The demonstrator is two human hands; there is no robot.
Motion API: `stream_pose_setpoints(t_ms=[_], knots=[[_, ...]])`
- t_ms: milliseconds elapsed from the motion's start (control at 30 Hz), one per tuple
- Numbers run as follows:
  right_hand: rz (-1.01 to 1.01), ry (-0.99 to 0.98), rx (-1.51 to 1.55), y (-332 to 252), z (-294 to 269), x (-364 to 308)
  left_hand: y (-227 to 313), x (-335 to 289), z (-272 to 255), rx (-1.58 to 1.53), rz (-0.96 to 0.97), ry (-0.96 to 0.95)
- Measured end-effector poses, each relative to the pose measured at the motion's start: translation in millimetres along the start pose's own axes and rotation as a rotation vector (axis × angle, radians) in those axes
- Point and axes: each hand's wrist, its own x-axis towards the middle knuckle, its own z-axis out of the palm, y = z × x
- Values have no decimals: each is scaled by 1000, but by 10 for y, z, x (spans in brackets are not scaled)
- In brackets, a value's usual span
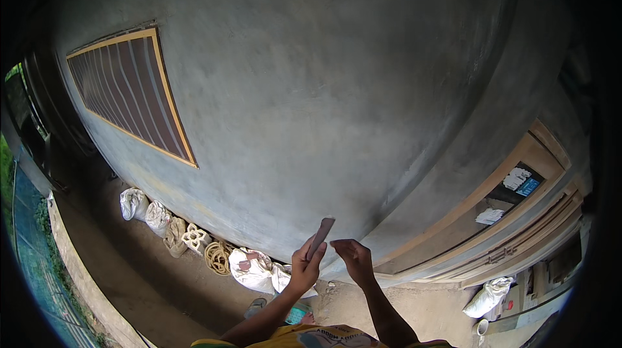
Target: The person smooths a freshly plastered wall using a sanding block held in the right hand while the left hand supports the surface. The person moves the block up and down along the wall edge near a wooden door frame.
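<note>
My left hand (306, 267) is closed around the lower part of a flat brown strip (321, 238). The strip looks like folded sandpaper, and its free end points up and slightly right. Just to its right, my right hand (356, 260) holds nothing I can see. Its fingers stretch toward the strip with a small gap between. Both hands are raised in front of a grey plastered wall (291, 121); whether either touches it, I cannot tell.
Along the wall's foot stand white sacks (251, 271), a coil of rope (218, 257) and a pale pierced block (195, 238). A slatted window (129, 89) is at left. Wooden-framed doors (479, 244) and another sack (489, 296) are at right. A low ledge (81, 267) borders the left.
</note>
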Motion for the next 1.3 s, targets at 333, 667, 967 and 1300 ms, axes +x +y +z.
stream_pose_setpoints(t_ms=[333, 667, 967, 1300], knots=[[-1065, 785, -1006, -1538, -1115, 722, 1496, 2400, 91, 809, 1307, 89], [-1098, 1161, -1354, -1414, -1414, 1255, 1169, 2622, 153, 967, 1328, 86], [-1112, 1194, -1386, -1384, -1426, 1249, 1585, 2708, 458, 938, 1402, 242], [-1127, 1183, -1351, -1348, -1417, 1276, 1933, 2991, 1098, 993, 1353, 173]])
